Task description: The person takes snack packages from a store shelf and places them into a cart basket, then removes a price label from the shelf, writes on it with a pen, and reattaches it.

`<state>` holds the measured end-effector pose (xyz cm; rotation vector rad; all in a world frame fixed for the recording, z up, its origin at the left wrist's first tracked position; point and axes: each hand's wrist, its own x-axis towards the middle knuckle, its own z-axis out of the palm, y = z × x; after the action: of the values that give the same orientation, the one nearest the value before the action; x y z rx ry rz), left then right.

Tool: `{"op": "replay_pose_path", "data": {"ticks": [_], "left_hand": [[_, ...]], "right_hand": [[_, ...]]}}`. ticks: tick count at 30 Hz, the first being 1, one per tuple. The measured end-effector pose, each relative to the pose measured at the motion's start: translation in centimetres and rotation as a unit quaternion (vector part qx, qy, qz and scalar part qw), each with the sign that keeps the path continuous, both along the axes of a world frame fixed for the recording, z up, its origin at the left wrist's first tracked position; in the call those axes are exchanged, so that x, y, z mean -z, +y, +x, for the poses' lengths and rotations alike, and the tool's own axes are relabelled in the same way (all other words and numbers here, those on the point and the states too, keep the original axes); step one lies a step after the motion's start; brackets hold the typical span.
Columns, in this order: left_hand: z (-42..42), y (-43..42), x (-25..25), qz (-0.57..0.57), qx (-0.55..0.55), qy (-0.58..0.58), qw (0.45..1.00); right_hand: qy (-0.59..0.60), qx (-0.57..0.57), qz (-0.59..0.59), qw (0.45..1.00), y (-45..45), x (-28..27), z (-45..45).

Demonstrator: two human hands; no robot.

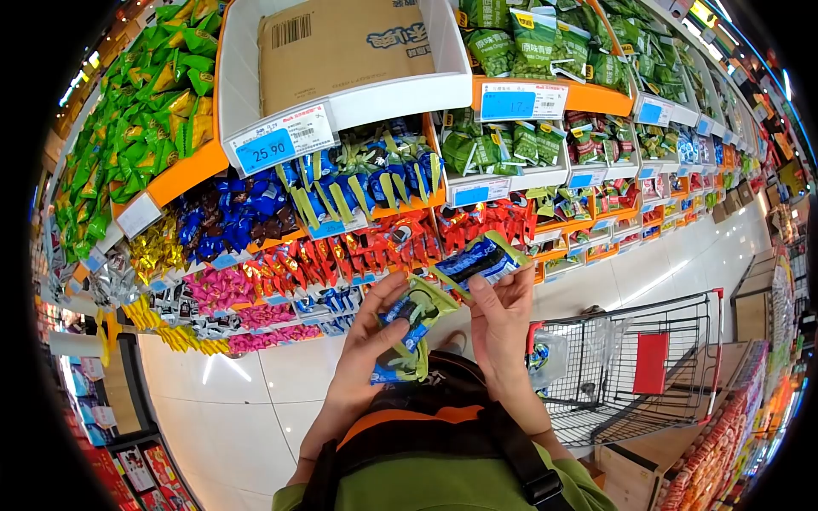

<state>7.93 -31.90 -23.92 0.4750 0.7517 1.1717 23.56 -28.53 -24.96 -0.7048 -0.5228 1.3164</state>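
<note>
My left hand (pixel 371 336) is closed on green and blue snack packets (pixel 422 311), with the thumb across their front; another green-edged part hangs below, and how many packets there are I cannot tell. To the right, my right hand (pixel 501 328) pinches a single blue and green packet (pixel 480 262) between thumb and fingers, its wrapper tilted. Both hands are in front of my body, with the packets close to each other. Behind them, similar blue and green packets (pixel 358 192) fill a shelf bin under a blue price tag (pixel 269 151).
Shelf bins hold red packets (pixel 375 247), green bags (pixel 537 43) and green and yellow packets (pixel 162 111). A cardboard box (pixel 341 51) sits in the top white bin. At my right stands a shopping cart (pixel 652 362) with a clear bag (pixel 548 358) in it.
</note>
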Motion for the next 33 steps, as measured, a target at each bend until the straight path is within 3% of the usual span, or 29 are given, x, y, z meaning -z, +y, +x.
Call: {"op": "replay_pose_path", "data": {"ticks": [3, 6, 7, 8, 10, 11, 14, 19, 22, 23, 26, 33], "left_hand": [[-0.2, -0.1, 0.1, 0.036, -0.015, 0.061, 0.997], [-0.6, -0.3, 0.6, 0.04, -0.01, 0.104, 0.994], [-0.5, -0.3, 0.4, 0.039, -0.022, 0.099, 0.994], [-0.5, -0.2, 0.4, 0.078, -0.028, 0.152, 0.985], [-0.5, 0.1, 0.8, 0.152, -0.037, 0.254, 0.955], [-0.6, 0.0, 0.9, 0.146, -0.033, 0.253, 0.956], [-0.8, 0.5, 1.8, 0.239, -0.033, 0.332, 0.912], [-1.2, 0.0, 0.5, 0.168, 0.001, 0.274, 0.947], [-1.5, 0.3, 0.8, 0.162, -0.017, 0.273, 0.948], [-1.7, 0.4, 1.0, 0.163, -0.014, 0.307, 0.938], [-1.3, 0.2, 1.1, 0.179, -0.029, 0.361, 0.915], [-1.2, 0.0, 0.9, 0.156, -0.031, 0.33, 0.931]], "right_hand": [[-0.081, 0.053, 0.02, 0.995, -0.5, 0.5, 0.3], [-0.25, 0.096, 0.101, 0.958, -0.5, 0.4, 0.6], [-0.232, 0.107, 0.169, 0.952, -0.4, 0.8, 0.3], [-0.392, 0.096, 0.218, 0.889, -0.5, 0.6, 0.9], [-0.669, 0.069, 0.294, 0.679, -0.6, -0.6, 2.6], [-0.66, 0.069, 0.319, 0.677, -0.6, -0.1, 2.3], [-0.66, -0.008, 0.291, 0.692, -1.2, -0.8, 0.4], [-0.628, -0.039, 0.202, 0.75, -1.1, 1.0, 0.2], [-0.461, -0.072, 0.142, 0.873, -1.2, 2.3, 0.2], [-0.228, -0.139, 0.016, 0.964, -1.9, 1.3, -0.4], [-0.126, -0.226, -0.059, 0.964, -2.2, 1.7, 0.1], [-0.146, -0.152, 0.006, 0.977, -2.3, 2.0, -0.8]]}}
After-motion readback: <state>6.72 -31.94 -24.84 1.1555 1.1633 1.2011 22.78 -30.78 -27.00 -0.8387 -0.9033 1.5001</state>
